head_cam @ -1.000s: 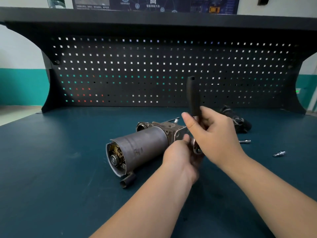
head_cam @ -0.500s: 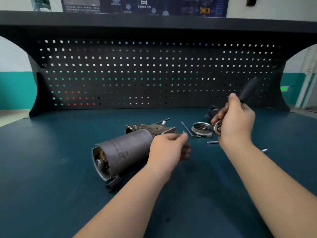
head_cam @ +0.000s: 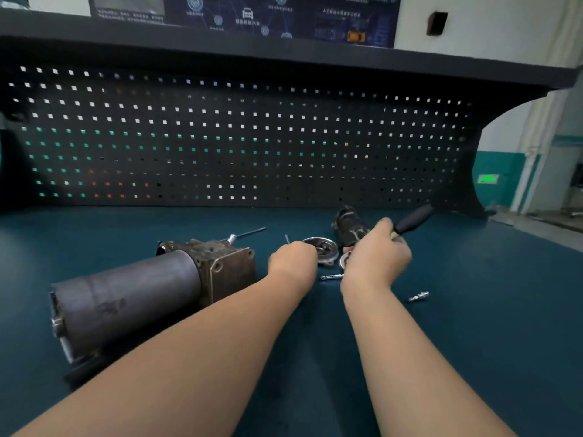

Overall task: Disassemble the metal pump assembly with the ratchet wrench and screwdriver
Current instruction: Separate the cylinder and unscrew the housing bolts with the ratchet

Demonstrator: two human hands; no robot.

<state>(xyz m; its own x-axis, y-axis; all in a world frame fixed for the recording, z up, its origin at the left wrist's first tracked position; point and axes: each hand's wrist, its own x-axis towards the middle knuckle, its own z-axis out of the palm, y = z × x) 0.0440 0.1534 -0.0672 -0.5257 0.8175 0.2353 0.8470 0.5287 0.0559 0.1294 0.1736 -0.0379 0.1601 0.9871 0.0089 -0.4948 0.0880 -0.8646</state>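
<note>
On the left of the teal tabletop (head_cam: 473, 326) lies the pump (head_cam: 132, 294), a dark cylinder on its side with a square, grimy metal block at its far end. Just behind that block a thin screwdriver (head_cam: 249, 233) rests flat, its shaft pointing right.

Right of the pump, the left hand (head_cam: 293, 258) is low over the tabletop with its fingers curled under; whether its grip encloses anything cannot be told, since the knuckles hide the fingertips. A small pin (head_cam: 287, 238) shows just behind it. Touching or nearly touching this hand on its right is a round metal cover (head_cam: 321, 247), lying dish-up.

Further right, the right hand (head_cam: 377, 255) has its grip closed round the ratchet wrench (head_cam: 410, 220), whose black handle sticks up and to the right while the shiny head peeks out by the cover. A dark part (head_cam: 348, 225) sits behind that hand. A short bolt (head_cam: 331, 276) lies between the two wrists, and another fitting (head_cam: 418, 296) lies apart, to the right of the right forearm.
</note>
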